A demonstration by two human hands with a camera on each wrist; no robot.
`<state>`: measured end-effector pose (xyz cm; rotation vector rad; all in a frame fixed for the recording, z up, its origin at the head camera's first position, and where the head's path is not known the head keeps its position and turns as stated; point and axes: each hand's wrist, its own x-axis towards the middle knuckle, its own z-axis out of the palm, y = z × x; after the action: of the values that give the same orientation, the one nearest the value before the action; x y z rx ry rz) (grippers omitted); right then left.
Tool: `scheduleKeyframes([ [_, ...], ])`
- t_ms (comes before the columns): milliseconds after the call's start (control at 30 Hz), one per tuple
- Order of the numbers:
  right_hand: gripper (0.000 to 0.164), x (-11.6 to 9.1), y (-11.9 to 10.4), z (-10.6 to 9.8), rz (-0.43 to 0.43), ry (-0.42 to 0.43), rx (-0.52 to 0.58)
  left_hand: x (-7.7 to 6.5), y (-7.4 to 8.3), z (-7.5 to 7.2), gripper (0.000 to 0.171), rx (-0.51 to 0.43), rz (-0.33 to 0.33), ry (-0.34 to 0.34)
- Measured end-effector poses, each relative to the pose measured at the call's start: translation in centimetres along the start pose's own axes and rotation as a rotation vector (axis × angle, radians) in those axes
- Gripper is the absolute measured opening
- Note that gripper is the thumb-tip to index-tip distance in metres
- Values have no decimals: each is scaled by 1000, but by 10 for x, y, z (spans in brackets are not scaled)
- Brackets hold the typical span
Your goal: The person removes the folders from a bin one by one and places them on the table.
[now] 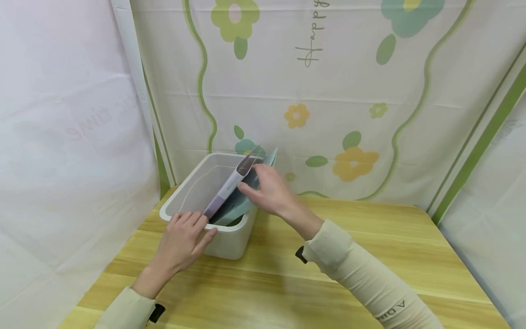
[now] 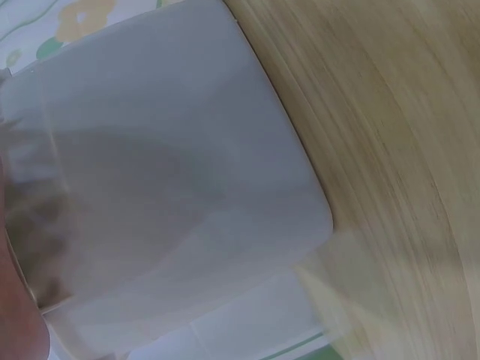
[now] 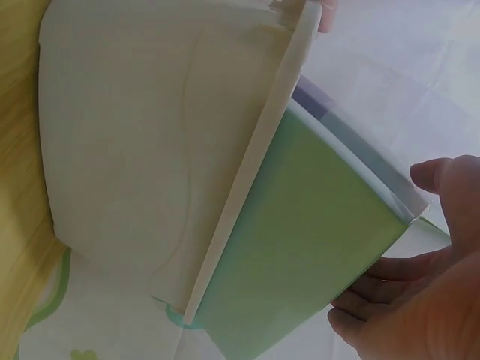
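A white plastic storage bin (image 1: 230, 242) stands on the table with two folders leaning in it, their upper ends above its rim. One is a purple folder (image 1: 222, 196) with a pale spine and spread covers; the other, a green folder (image 1: 236, 210), lies to its right. My left hand (image 1: 182, 240) grips the bin's near rim, fingers over the edge, thumb along the outer side. My right hand (image 1: 269, 189) holds the purple folder's upper end, thumb by its spine. In the right wrist view, the fingers (image 3: 382, 289) bend past the green folder's upper edge; their contact is partly hidden.
The wooden table (image 1: 349, 274) extends to the right of the bin. Behind it hangs a white curtain (image 1: 255, 82) with printed flowers, close to the bin's far side. Another white curtain (image 1: 74, 160) hangs at the left.
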<state>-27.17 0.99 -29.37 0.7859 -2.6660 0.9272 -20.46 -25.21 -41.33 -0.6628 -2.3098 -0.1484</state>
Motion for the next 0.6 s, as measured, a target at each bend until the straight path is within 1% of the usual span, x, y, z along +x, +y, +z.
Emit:
scheduleKeyframes([
  [167, 64, 3, -4, 0, -2, -16, 3, 1, 1, 0, 44, 4, 2, 6],
  [267, 61, 5, -5, -1, -12, -29, 31, 1, 0, 1, 45, 7, -2, 2],
  [367, 60, 7, -6, -4, -21, -51, 35, -1, 0, 4, 47, 13, -3, 6],
  [533, 60, 11, -12, -11, -28, -111, 7, -2, 0, 6, 50, 18, -1, 28],
  [600, 59, 14, -15, -14, -24, -142, 13, -2, 0, 6, 51, 20, -2, 35],
])
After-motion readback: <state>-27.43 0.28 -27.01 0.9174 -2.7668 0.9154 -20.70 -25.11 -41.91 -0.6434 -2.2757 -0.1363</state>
